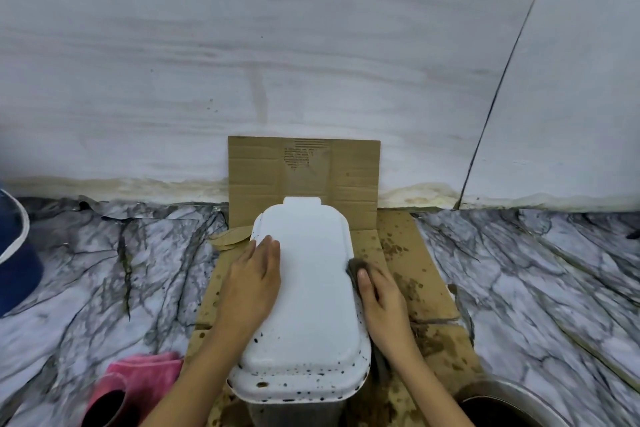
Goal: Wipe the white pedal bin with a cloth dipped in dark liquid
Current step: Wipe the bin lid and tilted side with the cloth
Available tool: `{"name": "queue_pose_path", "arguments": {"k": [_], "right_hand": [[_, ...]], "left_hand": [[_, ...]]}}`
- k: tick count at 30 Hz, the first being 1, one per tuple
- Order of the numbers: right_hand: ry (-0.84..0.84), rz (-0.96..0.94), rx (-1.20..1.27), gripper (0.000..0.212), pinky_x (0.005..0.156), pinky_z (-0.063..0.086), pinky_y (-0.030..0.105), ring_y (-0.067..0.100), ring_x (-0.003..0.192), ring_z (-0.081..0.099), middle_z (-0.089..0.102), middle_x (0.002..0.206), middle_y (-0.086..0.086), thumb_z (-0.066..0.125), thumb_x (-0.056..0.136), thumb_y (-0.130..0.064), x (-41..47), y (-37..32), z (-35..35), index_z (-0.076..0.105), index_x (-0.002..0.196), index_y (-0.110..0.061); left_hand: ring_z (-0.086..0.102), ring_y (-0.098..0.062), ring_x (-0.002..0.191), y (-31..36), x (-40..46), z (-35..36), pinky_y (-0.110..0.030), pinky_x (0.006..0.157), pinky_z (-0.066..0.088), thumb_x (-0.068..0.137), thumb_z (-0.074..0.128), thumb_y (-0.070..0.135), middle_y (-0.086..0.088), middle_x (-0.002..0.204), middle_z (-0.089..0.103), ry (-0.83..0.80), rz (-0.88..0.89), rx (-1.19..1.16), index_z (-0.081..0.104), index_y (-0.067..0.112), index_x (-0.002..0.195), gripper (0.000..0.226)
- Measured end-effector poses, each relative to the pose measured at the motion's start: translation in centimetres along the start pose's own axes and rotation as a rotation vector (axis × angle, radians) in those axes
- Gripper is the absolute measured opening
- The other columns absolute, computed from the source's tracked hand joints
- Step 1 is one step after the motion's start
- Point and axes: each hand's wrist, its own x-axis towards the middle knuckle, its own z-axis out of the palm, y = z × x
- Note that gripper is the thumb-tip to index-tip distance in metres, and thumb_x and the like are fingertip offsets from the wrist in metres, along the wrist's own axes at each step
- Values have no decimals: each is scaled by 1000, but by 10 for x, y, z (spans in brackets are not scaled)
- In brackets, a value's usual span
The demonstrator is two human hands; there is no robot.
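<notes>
The left hand (pixel 254 276) lies flat with straight fingers on the lid of the white pedal bin (pixel 304 302), pressing on its 9 o'clock side. The right hand (pixel 379 291) presses a dark, wet cloth (pixel 356 269) against the lid's edge at 3 o'clock, thumb on top; whether its fingers curl round the cloth cannot be told. The bin stands at the middle of the view, its lid closed, with dark specks along the near rim and the 3 o'clock edge. It sits on a stained cardboard sheet (pixel 412 263) that runs up the pale wall (pixel 311 45) at 12 o'clock. Around the cardboard is a marble-patterned floor (pixel 104 270). A pink towel (pixel 145 374) lies at 7 o'clock, a blue bucket (pixel 14 253) at 9 o'clock, and a metal bowl of dark liquid (pixel 502 406) at 5 o'clock.
</notes>
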Motion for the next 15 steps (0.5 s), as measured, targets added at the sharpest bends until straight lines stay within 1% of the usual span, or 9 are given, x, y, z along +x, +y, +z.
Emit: {"name": "queue_pose_path", "arguments": {"k": [2,4,6,9,11,12,13,14,15], "right_hand": [[-2,18,-42,28,89,40,22,11,109,52,58,115,-3,39,101,-24,24,-3,6,62,113,-14],[-13,82,-78,31,86,41,27,20,110,54,59,117,7,37,102,-23,62,-4,14,61,114,-7],[-48,149,-88,36,83,40,27,28,113,54,58,120,14,35,102,-23,105,-9,21,60,116,-1],[-193,197,-175,43,91,39,30,29,117,53,56,128,15,31,103,-30,154,-23,35,59,122,-4],[-249,154,-290,43,90,43,34,31,113,56,61,123,15,30,103,-32,164,-31,44,61,120,-6],[-265,113,-332,43,92,43,36,31,115,55,60,124,14,30,103,-32,161,-33,45,60,122,-7],[-292,67,-356,43,99,41,37,29,122,50,56,132,11,29,103,-32,154,-33,44,55,128,-9],[-325,13,-390,44,108,32,38,24,133,39,46,143,7,28,104,-33,142,-32,41,48,137,-12],[-357,-54,-452,46,116,19,38,17,143,24,33,152,1,25,104,-34,128,-32,37,38,144,-15]], "left_hand": [[26,-15,143,-1,1,0,-33,117,20,101,26,45,2,151,38,-10,-3,22,41,18,144,53],[26,-15,143,-2,2,0,-35,118,21,100,25,45,2,151,37,-18,-4,42,40,19,144,53],[26,-15,143,-2,3,2,-35,117,21,100,25,45,2,151,37,-17,-11,49,40,19,144,53],[27,-16,142,-3,5,2,-37,117,23,100,25,46,2,151,38,-13,-13,50,40,20,144,53],[29,-15,142,-4,5,0,-37,116,24,100,25,46,3,150,38,-4,-22,32,41,20,144,53],[30,-15,141,-5,5,0,-37,116,25,100,25,46,3,150,40,6,-24,17,42,20,143,53],[32,-15,140,-5,5,-1,-37,115,27,100,26,46,3,148,42,17,-25,1,44,20,142,53],[34,-15,139,-4,4,-1,-37,114,29,100,26,46,3,147,44,27,-23,-11,46,20,141,53],[36,-16,138,-3,4,-1,-38,113,31,100,26,46,3,145,46,33,-19,-15,47,19,139,52]]}}
